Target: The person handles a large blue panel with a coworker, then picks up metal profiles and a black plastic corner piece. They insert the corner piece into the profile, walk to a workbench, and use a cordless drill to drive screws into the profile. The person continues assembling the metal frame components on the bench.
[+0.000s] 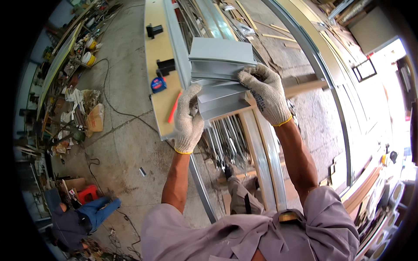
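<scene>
Both my hands wear off-white knitted gloves with yellow cuffs. Between them are short, channel-shaped grey metal profile pieces, one above the other. My left hand [188,124] grips the left edge of the lower profile piece [222,102], thumb uppermost. The fingers of my right hand [266,93] close on the right end, where the upper profile piece [222,50] meets the lower one. The two pieces lie close together, slightly askew. Left of them, on a pale yellow board [157,50], lie a blue tape measure [158,85], a red pencil-like stick [175,106] and a black fitting [166,67].
Long metal bars [222,143] are bundled below my hands. A long grey metal rail [322,65] runs along the right. A cable [106,82] crosses the concrete floor. At the lower left a person [82,222] is beside a red stool [88,194].
</scene>
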`<state>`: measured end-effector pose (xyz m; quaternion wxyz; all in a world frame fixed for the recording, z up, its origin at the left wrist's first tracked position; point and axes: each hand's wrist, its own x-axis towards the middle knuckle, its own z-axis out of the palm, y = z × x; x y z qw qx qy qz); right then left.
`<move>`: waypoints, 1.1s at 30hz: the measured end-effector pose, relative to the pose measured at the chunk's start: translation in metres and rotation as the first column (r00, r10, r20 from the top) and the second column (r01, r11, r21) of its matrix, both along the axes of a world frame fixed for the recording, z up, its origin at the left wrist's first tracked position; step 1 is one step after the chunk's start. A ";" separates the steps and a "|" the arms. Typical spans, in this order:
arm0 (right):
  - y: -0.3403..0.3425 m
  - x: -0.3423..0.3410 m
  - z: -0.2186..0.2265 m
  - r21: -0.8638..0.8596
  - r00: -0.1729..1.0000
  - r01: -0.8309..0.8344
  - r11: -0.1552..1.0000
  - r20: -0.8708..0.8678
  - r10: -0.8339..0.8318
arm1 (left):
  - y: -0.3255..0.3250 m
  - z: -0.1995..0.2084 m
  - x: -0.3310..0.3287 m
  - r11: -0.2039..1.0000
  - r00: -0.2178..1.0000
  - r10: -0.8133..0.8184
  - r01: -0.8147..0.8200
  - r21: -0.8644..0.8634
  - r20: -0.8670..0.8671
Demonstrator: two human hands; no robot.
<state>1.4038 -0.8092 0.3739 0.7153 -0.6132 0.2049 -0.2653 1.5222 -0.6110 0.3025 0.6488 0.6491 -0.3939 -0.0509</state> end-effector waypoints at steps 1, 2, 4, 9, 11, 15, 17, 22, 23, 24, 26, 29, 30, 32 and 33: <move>-0.002 -0.025 -0.008 0.054 0.999 0.003 0.999 0.038 -0.005 | -0.002 0.002 -0.024 0.998 0.989 -0.059 0.061 0.009 -0.137; -0.005 -0.052 -0.009 0.075 0.999 0.033 0.997 0.004 -0.034 | -0.004 0.005 -0.049 0.993 0.956 -0.112 0.119 0.012 -0.273; -0.005 -0.105 -0.008 0.120 0.996 0.079 0.990 -0.055 -0.073 | -0.003 0.013 -0.097 0.966 0.837 -0.255 0.241 -0.091 -0.484; 0.005 -0.238 -0.023 0.293 0.990 0.130 0.947 -0.097 -0.106 | 0.000 0.019 -0.211 0.873 0.409 -0.487 0.194 -0.448 -0.772; 0.011 -0.286 -0.036 0.289 0.991 0.125 0.949 -0.085 -0.104 | -0.001 0.023 -0.262 0.930 0.382 -0.367 0.166 -0.328 -0.848; 0.019 -0.379 -0.066 0.327 0.995 0.081 0.942 -0.081 -0.058 | -0.005 0.032 -0.337 0.947 0.435 -0.236 0.304 -0.105 -0.869; 0.031 -0.421 -0.063 0.360 0.992 0.083 0.929 -0.114 -0.044 | 0.005 0.031 -0.371 0.953 0.340 -0.177 0.296 -0.073 -0.924; 0.046 -0.494 -0.074 0.452 0.978 0.198 0.870 -0.150 -0.144 | 0.021 0.020 -0.437 0.939 0.099 -0.240 0.275 -0.206 -0.966; 0.049 -0.503 -0.078 0.446 0.968 0.243 0.862 -0.175 -0.182 | 0.024 0.022 -0.448 0.939 0.073 -0.246 0.265 -0.219 -0.967; 0.053 -0.510 -0.078 0.491 0.968 0.252 0.834 -0.142 -0.209 | 0.028 0.026 -0.461 0.939 0.049 -0.251 0.254 -0.231 -0.967; 0.060 -0.521 -0.079 0.578 0.961 0.261 0.773 -0.081 -0.264 | 0.034 0.028 -0.476 0.939 0.014 -0.254 0.242 -0.244 -0.967; 0.066 -0.536 -0.089 0.578 0.973 0.224 0.785 -0.087 -0.213 | 0.044 0.020 -0.489 0.929 -0.068 -0.283 0.228 -0.291 -0.957; 0.068 -0.538 -0.091 0.584 0.977 0.205 0.785 -0.078 -0.197 | 0.050 0.013 -0.488 0.918 -0.116 -0.316 0.213 -0.334 -0.942; 0.070 -0.539 -0.094 0.606 0.975 0.219 0.764 -0.105 -0.196 | 0.058 0.002 -0.487 0.895 -0.188 -0.371 0.190 -0.404 -0.910; 0.071 -0.540 -0.097 0.618 0.975 0.218 0.755 -0.115 -0.188 | 0.061 -0.002 -0.487 0.884 -0.212 -0.391 0.184 -0.429 -0.896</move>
